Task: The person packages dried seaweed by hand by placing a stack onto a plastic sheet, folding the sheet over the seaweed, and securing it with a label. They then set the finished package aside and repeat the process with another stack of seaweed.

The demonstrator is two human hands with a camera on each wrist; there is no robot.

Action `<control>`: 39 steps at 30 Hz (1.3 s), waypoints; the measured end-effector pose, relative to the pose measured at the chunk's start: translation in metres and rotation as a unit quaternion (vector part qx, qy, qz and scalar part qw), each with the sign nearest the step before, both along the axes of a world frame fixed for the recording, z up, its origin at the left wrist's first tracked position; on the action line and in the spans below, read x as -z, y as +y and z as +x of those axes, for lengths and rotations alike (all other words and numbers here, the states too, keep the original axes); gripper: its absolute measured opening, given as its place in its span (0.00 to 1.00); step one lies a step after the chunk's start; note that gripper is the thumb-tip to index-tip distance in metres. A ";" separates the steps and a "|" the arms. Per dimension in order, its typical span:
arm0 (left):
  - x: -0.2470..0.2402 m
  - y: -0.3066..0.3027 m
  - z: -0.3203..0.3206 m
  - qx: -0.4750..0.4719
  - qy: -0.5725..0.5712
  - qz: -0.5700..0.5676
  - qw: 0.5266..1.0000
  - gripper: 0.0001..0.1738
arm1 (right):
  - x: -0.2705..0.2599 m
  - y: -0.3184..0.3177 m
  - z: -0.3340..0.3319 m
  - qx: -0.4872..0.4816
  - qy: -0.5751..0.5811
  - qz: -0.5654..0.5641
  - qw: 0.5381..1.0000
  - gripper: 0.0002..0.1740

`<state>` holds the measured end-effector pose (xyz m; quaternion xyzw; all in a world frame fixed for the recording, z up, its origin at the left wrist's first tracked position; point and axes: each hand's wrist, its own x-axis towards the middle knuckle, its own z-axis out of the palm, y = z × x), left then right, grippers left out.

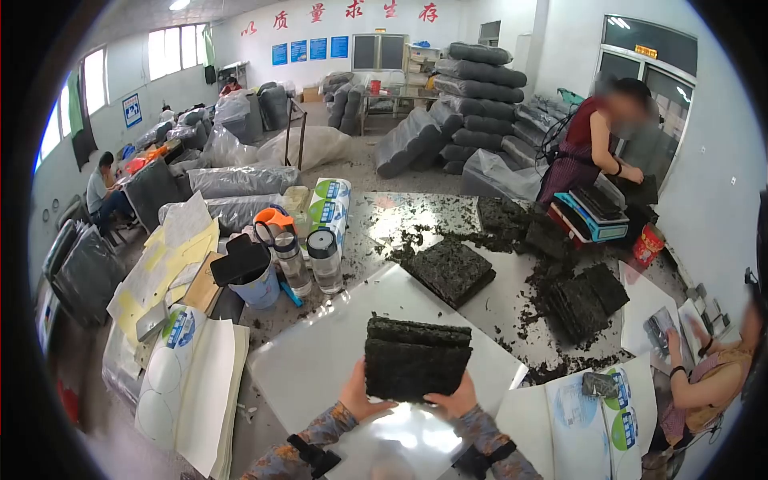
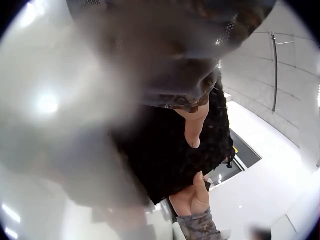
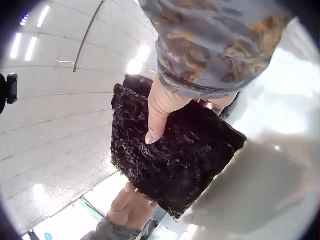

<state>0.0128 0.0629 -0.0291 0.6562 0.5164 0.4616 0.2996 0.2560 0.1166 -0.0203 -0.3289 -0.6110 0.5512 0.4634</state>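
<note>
A thick stack of dark dried seaweed sheets [image 1: 418,372] stands on edge over a glossy white board [image 1: 304,368]. My left hand [image 1: 362,397] grips its left side and my right hand [image 1: 456,398] its right side. In the right wrist view, the right thumb lies flat against the rough dark face of the stack [image 3: 170,155], with the left hand [image 3: 131,207] at the opposite edge. The left wrist view is partly blurred by the sleeve; the left thumb [image 2: 194,131] presses on the sheets there.
Another seaweed stack [image 1: 450,272] lies just beyond the board, with more seaweed [image 1: 580,308] and crumbs to the right. Two glass bottles [image 1: 324,260], a blue bucket [image 1: 260,290] and papers [image 1: 176,264] stand at left. One person [image 1: 584,136] works behind, another [image 1: 712,384] at right.
</note>
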 end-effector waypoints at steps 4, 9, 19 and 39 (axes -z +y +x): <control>-0.004 -0.005 -0.001 -0.087 0.070 0.084 0.990 0.60 | 0.018 -0.014 -0.011 0.025 -0.107 0.099 0.989 0.44; 0.036 -0.029 -0.007 -0.086 0.068 0.025 0.994 0.48 | 0.031 -0.028 -0.016 0.079 -0.127 0.103 0.983 0.43; -0.030 -0.019 0.012 -0.153 0.209 -0.003 0.966 0.31 | 0.021 -0.024 -0.035 0.159 -0.354 -0.023 0.921 0.47; 0.009 0.007 0.026 -0.085 0.349 0.040 0.932 0.27 | 0.035 0.029 0.142 0.362 -0.539 0.152 0.745 0.07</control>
